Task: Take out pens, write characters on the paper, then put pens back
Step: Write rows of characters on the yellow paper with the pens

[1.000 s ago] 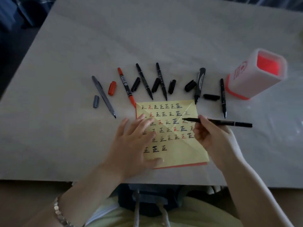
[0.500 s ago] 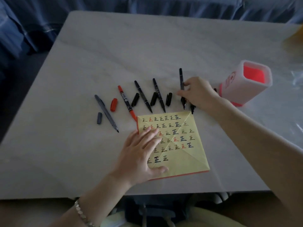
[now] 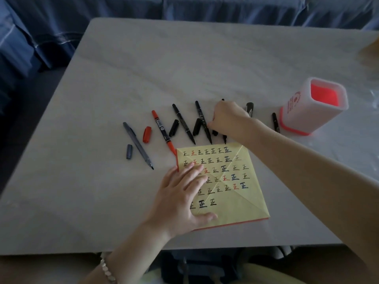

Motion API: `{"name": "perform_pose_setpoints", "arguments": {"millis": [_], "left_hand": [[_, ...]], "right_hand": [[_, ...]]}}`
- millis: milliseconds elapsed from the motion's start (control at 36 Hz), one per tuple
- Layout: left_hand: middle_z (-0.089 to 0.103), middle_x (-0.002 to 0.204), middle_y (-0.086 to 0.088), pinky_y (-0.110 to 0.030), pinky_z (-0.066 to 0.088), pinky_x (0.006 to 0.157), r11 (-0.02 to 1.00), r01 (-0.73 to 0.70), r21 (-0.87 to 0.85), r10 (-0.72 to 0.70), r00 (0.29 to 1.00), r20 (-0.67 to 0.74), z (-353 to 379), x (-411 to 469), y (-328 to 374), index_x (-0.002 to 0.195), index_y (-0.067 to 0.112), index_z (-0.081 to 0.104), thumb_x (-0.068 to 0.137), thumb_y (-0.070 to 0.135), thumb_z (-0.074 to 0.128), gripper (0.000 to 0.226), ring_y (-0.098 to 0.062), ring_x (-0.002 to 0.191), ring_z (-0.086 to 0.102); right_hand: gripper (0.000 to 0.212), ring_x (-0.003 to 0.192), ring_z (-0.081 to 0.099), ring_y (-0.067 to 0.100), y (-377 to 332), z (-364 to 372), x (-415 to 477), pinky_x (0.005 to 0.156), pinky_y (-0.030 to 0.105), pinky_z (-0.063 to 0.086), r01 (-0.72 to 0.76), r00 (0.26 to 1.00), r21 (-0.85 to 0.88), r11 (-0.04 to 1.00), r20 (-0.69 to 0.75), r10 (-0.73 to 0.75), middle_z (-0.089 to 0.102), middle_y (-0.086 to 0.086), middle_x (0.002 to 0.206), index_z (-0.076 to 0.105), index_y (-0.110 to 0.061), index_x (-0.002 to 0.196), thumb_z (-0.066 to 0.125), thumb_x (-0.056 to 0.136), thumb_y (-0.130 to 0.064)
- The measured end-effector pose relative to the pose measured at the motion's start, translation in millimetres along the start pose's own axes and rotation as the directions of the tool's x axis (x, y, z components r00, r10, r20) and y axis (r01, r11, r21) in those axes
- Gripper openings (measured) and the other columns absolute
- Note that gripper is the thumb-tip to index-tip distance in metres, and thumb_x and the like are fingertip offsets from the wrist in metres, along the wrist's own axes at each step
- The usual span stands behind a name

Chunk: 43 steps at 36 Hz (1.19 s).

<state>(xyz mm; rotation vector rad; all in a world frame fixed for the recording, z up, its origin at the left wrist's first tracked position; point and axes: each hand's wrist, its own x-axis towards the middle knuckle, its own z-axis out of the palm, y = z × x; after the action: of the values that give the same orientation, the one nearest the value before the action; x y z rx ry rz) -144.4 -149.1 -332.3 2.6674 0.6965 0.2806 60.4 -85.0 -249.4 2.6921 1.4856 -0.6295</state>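
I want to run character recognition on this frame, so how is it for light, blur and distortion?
Head view, light: dim and bluish, yet the characters on the yellow paper read sharply. Head view, distortion: the table edges bow from the wide-angle lens. Head view, blur: the far right edge smears beyond the pen holder, whose inside glows saturated orange-red.

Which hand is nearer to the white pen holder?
Right. The right hand, gripping a black pen, is left of the pen holder; the left hand rests on the yellow paper, farther away.
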Motion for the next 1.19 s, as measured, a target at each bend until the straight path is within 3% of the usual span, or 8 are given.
{"name": "perform_pose_setpoints", "arguments": {"millis": [83,500,611,722,861,1000,1083,1194], "left_hand": [[0.039,0.144,0.001,-0.042,0.015,0.111,1.000,-0.001,-0.003,0.001,1.000,0.000,0,0,0,0.129,0.020,0.048,0.072,0.075,0.044,0.079,-0.016,0.137,0.027],[0.041,0.143,0.002,-0.043,0.017,0.110,1.000,0.005,-0.002,-0.005,1.000,-0.013,2,0,-1,0.128,0.021,0.048,0.070,0.077,0.045,0.080,-0.014,0.136,0.027],[0.040,0.144,0.002,-0.043,0.016,0.109,1.000,0.010,0.004,-0.010,1.000,-0.006,1,0,-1,0.128,0.021,0.048,0.070,0.077,0.045,0.081,-0.015,0.137,0.027],[0.040,0.144,0.002,-0.042,0.015,0.110,1.000,0.013,0.007,-0.013,1.000,-0.001,0,0,0,0.128,0.021,0.049,0.070,0.077,0.045,0.080,-0.015,0.136,0.027],[0.040,0.144,0.002,-0.042,0.016,0.109,1.000,0.013,0.005,-0.013,1.000,0.000,-1,0,1,0.127,0.021,0.049,0.070,0.077,0.044,0.080,-0.014,0.137,0.027],[0.040,0.144,0.002,-0.042,0.017,0.108,1.000,0.014,0.003,-0.014,1.000,0.002,-2,0,1,0.128,0.022,0.048,0.071,0.077,0.043,0.079,-0.014,0.136,0.026],[0.040,0.144,0.002,-0.042,0.016,0.109,1.000,0.016,0.018,-0.016,1.000,0.017,-2,0,2,0.129,0.022,0.048,0.071,0.077,0.041,0.080,-0.014,0.136,0.026],[0.040,0.144,0.002,-0.044,0.018,0.108,1.000,0.019,0.015,-0.019,1.000,0.024,-2,0,1,0.129,0.022,0.047,0.071,0.077,0.042,0.080,-0.015,0.137,0.027]], "right_hand": [[0.032,0.064,0.042,0.023,-4,3,4,0.044,0.022,0.027,-0.022,0.999,-0.018,1.000,0.033,0.023,0.033,0.003,0.060,0.031,-0.012,0.057,0.045,0.085,-0.004],[0.032,0.048,0.038,0.016,-3,14,5,0.041,0.020,0.025,-0.032,0.999,0.164,0.986,0.017,0.030,0.040,0.004,0.054,0.038,-0.008,0.053,0.055,0.080,-0.016],[0.032,0.050,0.042,0.016,-5,18,5,0.042,0.020,0.027,0.001,1.000,0.181,0.983,0.008,-0.003,0.043,0.003,0.054,0.053,-0.004,0.065,0.062,0.081,-0.031],[0.043,0.050,0.041,0.016,-8,21,8,0.040,0.022,0.026,0.019,1.000,0.162,0.987,0.017,-0.022,0.042,0.002,0.052,0.041,-0.009,0.053,0.064,0.082,-0.032],[0.036,0.040,0.040,0.008,-6,19,4,0.021,0.012,0.022,-0.039,0.998,0.198,0.979,0.058,0.028,0.032,-0.010,0.015,0.051,-0.012,0.051,0.064,0.082,-0.026],[0.036,0.043,0.038,0.013,-2,17,-4,0.029,0.018,0.028,-0.008,1.000,0.183,0.983,-0.009,0.010,0.041,0.001,0.041,0.049,-0.003,0.054,0.062,0.080,-0.026],[0.026,0.042,0.038,0.014,6,8,-24,0.034,0.018,0.028,0.065,0.991,0.418,0.906,-0.133,-0.009,0.042,0.002,0.047,0.063,-0.003,0.064,0.061,0.077,-0.025],[0.021,0.037,0.036,0.008,23,1,-70,0.041,0.018,0.031,0.170,0.969,0.759,0.629,-0.246,0.036,0.046,-0.004,0.042,0.048,-0.015,0.056,0.057,0.074,-0.011]]}}
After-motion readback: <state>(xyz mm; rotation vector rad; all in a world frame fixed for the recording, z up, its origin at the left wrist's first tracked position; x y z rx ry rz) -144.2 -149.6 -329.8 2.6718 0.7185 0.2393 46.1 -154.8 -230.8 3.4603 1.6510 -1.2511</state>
